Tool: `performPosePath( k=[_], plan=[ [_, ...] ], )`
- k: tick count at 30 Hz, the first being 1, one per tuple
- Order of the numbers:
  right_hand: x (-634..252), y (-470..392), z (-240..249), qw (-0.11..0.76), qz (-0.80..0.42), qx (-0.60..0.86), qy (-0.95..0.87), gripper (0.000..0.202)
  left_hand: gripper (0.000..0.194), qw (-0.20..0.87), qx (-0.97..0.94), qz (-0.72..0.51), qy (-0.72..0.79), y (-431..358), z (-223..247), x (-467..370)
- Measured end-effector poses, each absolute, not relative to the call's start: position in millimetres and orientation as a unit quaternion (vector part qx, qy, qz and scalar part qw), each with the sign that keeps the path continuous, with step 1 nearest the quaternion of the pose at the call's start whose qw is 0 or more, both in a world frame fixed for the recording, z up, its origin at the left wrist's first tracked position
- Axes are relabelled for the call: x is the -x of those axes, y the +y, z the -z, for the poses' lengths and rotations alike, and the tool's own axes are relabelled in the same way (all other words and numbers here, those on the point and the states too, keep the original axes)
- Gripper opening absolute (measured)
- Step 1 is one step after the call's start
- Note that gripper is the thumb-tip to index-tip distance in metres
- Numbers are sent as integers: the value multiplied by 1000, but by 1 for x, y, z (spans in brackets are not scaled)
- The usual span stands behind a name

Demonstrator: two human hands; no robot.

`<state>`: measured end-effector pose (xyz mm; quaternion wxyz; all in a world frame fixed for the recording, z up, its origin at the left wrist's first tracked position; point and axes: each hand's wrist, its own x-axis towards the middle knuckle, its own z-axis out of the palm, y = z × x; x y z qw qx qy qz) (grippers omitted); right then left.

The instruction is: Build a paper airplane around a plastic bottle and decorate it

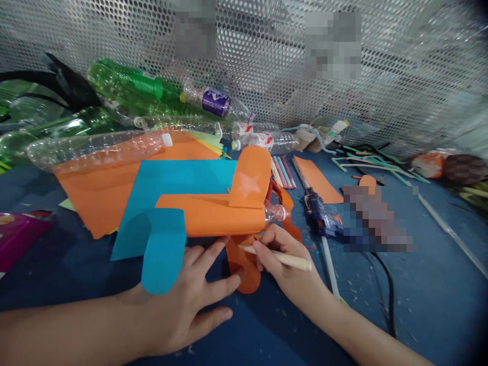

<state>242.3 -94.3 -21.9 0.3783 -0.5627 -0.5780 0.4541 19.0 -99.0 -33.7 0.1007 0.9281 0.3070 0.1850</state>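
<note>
A bottle wrapped in orange paper (213,216) lies sideways, its clear neck (275,213) pointing right. Orange flaps stick out near the neck; the upper one (251,175) bears a pale star. At the other end a blue flap (163,251) hangs over the back of my left hand (198,295). That hand is spread beside the bottle, fingertips touching the bottle's edge and the lower orange flap (246,277). My right hand (284,256) pinches a cream-coloured pen (292,261), its tip on the lower orange flap.
Blue paper (131,213) and orange sheets (95,203) lie behind. Plastic bottles (99,150) line the mesh wall. At the right are a glue gun (320,218) with its black cord, coloured pens (284,172), an orange card (318,180) and thin green strips (373,160).
</note>
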Motion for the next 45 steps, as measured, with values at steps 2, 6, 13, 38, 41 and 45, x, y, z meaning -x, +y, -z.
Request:
performPosePath(
  k=[2, 6, 13, 38, 41, 45],
  plan=[
    [-242, -94, 22, 378, -456, 560, -579, 23, 36, 97, -927, -188, 310, -100, 34, -19],
    [-242, -94, 21, 382, -459, 558, -576, 24, 39, 91, -929, -182, 308, -99, 33, -19],
    [-242, -94, 19, 370, -455, 566, -580, 24, 36, 94, -929, -187, 306, -99, 35, -19],
    [-242, -95, 20, 354, -453, 567, -590, 25, 41, 104, -930, -180, 302, -98, 33, -18],
    [-242, -95, 19, 355, -444, 568, -595, 27, 41, 107, -932, -192, 288, -98, 35, -19],
    [-242, -95, 19, 365, -446, 567, -589, 26, 41, 110, -926, -193, 304, -99, 36, -20]
  ],
)
